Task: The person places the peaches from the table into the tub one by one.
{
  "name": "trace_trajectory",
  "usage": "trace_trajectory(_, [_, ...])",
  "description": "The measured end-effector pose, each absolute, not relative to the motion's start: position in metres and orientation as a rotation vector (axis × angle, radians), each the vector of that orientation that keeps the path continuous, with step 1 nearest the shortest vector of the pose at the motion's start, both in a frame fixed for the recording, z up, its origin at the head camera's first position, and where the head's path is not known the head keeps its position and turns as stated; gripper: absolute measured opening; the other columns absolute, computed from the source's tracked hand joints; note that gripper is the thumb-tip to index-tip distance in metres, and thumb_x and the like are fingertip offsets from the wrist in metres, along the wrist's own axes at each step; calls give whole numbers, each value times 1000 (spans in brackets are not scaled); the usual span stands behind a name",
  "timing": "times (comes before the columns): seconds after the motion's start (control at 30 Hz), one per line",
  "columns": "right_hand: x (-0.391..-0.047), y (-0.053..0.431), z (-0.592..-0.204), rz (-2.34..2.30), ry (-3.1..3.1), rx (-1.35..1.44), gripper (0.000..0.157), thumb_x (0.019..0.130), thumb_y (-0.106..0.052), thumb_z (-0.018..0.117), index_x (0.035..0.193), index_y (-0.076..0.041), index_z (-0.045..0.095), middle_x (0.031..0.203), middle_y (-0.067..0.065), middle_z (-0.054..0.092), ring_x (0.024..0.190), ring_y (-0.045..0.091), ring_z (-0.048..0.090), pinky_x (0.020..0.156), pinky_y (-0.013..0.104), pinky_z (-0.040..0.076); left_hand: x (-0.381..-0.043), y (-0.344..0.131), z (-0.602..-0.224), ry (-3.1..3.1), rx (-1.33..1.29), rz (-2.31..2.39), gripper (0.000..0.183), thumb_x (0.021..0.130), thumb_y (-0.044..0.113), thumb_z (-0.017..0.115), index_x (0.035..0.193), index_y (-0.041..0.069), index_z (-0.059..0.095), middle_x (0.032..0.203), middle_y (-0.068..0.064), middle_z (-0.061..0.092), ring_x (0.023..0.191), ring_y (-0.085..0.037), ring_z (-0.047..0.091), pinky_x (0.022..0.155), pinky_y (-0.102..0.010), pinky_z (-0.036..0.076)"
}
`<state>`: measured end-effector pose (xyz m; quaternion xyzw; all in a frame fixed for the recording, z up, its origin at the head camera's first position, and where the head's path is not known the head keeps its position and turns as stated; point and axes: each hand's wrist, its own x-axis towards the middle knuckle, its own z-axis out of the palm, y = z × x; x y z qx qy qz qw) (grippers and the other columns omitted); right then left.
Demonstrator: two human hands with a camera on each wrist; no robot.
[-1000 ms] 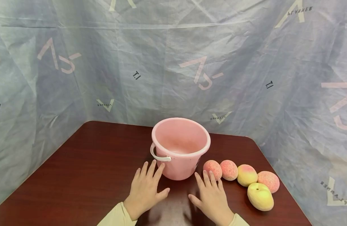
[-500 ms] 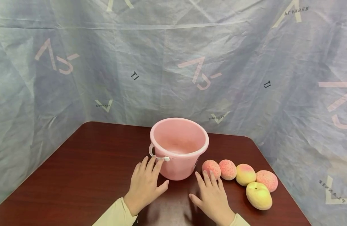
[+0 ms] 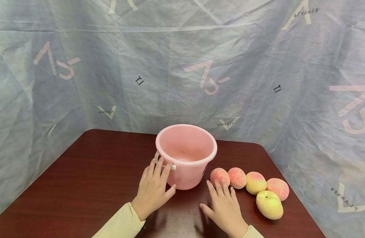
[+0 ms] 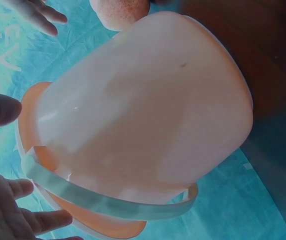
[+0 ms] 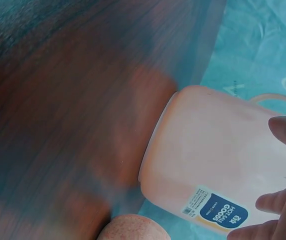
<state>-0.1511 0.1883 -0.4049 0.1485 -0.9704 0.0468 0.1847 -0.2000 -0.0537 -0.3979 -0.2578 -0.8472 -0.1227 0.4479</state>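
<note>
A pink bucket (image 3: 186, 177) stands upright on the table, and its white handle (image 3: 173, 167) hangs down at the front left. My left hand (image 3: 152, 191) is held out before that handle with fingers spread, holding nothing. In the left wrist view its fingertips are close to the handle (image 4: 108, 200); whether they touch cannot be told. My right hand (image 3: 224, 210) hovers with spread fingers just in front of the nearest pink speckled peach (image 3: 220, 177), whose lower edge the fingertips overlap. Several peaches lie right of the bucket, including a yellow one (image 3: 269, 205) nearest the right edge.
The dark red-brown table (image 3: 81, 185) has a grey cloth backdrop (image 3: 170, 66) around its back and sides. A label (image 5: 218, 207) is stuck on the bucket's side in the right wrist view.
My left hand has risen slightly forward toward the bucket's handle. The right hand has hardly moved. The whole head view has shifted a little, so the bucket and peaches appear farther left.
</note>
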Motion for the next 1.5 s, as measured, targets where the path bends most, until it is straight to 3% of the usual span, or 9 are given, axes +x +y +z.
trace_trajectory(0.3, [-151, 192, -406, 124, -2742, 413, 67, 79, -46, 70, 131, -6, 54, 127, 22, 56, 124, 44, 45, 96, 63, 33, -208, -50, -387, -2095, -649, -305, 62, 63, 30, 78, 116, 4, 57, 120, -23, 51, 115, -49, 47, 86, -60, 44])
trace_trajectory(0.57, [-150, 196, -405, 109, -2726, 415, 66, 79, -46, 70, 130, -6, 55, 127, 22, 56, 125, 44, 45, 96, 63, 34, -215, -42, -372, -2065, -778, -318, 48, 71, 29, 76, 109, 3, 61, 108, -20, 59, 106, -45, 51, 95, -58, 40])
trace_trajectory(0.83, [-149, 196, -405, 119, -2712, 417, 66, 79, -45, 71, 130, -6, 55, 126, 22, 56, 124, 45, 45, 96, 63, 34, -228, -42, -369, -2000, -837, -328, 33, 75, 27, 70, 99, 6, 62, 100, -14, 63, 99, -39, 55, 86, -57, 46])
trace_trajectory(1.17, [-150, 197, -405, 110, -2674, 433, 63, 78, -42, 72, 127, -5, 57, 122, 21, 59, 122, 44, 48, 95, 62, 35, -235, -40, -372, -1951, -841, -371, 26, 76, 25, 64, 94, 7, 61, 95, -11, 62, 93, -36, 55, 80, -55, 45])
trace_trajectory(1.5, [-155, 206, -403, 180, -2693, 415, 53, 79, -35, 72, 122, -7, 62, 125, 23, 56, 119, 44, 50, 95, 60, 37, -236, -39, -369, -1915, -846, -371, 16, 79, 21, 64, 90, 10, 67, 86, -4, 65, 83, -29, 57, 74, -46, 48])
